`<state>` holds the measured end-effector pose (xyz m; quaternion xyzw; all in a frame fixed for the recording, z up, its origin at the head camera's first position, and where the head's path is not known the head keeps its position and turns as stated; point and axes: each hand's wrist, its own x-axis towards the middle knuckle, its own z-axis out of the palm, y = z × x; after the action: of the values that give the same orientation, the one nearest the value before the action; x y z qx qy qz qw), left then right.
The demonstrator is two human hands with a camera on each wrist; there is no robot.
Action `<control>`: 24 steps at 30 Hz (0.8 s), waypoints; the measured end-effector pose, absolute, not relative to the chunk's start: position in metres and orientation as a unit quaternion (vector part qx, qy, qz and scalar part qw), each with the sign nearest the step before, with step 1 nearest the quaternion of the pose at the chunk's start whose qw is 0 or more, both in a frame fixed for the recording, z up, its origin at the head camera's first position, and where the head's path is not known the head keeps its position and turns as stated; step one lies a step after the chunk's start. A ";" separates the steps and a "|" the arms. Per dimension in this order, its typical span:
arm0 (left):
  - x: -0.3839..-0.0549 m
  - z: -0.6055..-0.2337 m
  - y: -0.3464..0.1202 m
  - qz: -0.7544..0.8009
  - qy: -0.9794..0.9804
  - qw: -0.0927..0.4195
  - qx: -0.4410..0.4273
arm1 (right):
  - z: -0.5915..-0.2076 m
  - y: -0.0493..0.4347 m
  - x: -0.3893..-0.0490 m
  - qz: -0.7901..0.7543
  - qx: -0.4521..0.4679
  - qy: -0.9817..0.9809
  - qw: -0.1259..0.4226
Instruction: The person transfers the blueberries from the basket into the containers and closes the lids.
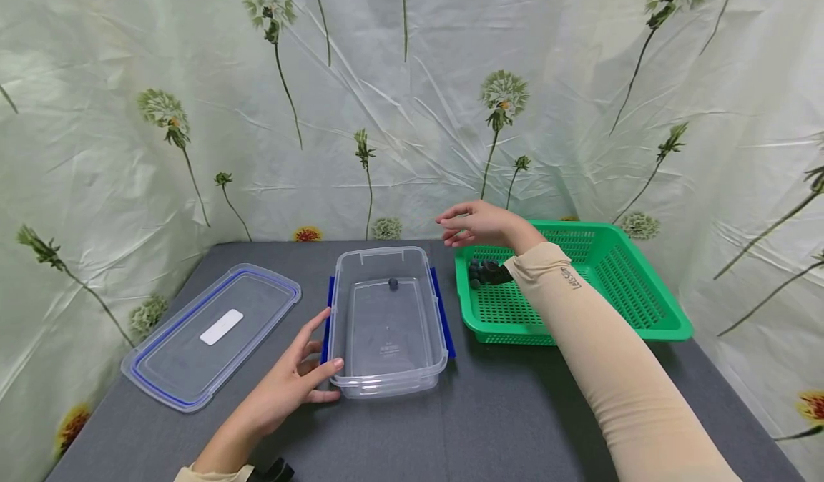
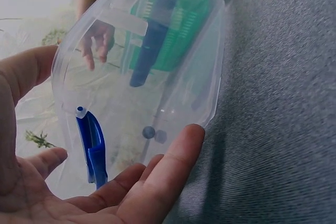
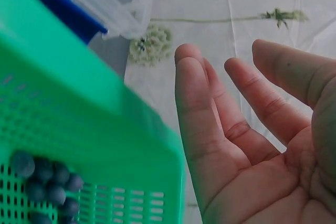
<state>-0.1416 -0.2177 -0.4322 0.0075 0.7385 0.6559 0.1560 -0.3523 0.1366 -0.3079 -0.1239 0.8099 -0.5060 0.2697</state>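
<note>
My left hand (image 1: 290, 375) rests against the left side of a clear plastic food container (image 1: 393, 339), its fingers spread and fingertips at the rim and side wall. Inside the container a single blueberry (image 1: 393, 284) lies toward the far end. In the right wrist view my right hand (image 3: 262, 135) holds nothing, its fingers loosely extended beside a green basket (image 1: 644, 292). In the head view that hand is raised over the basket's far left corner. Several blueberries (image 3: 52, 179) lie clustered on the basket floor, partly hidden by the right wrist in the head view.
Left of the container, a clear lid (image 1: 174, 353) with a blue seal and a white label lies flat on the grey tabletop (image 1: 489, 417). Blue side clips (image 1: 441, 310) hang unfastened along the container. A floral sheet (image 1: 425, 110) hangs behind the table.
</note>
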 end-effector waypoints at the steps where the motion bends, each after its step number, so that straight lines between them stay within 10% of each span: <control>1: -0.141 -0.432 -0.218 0.657 0.737 0.157 0.008 | -0.308 0.140 -0.352 -0.508 -0.123 0.809 0.269; 24: -0.132 -0.442 -0.216 0.681 0.720 0.135 0.015 | -0.348 0.211 -0.355 -0.501 -0.069 0.823 0.260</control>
<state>-0.1322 -0.2163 -0.4417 0.0152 0.7196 0.6811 0.1346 -0.3555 0.2111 -0.3480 -0.0688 0.8227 -0.5010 0.2598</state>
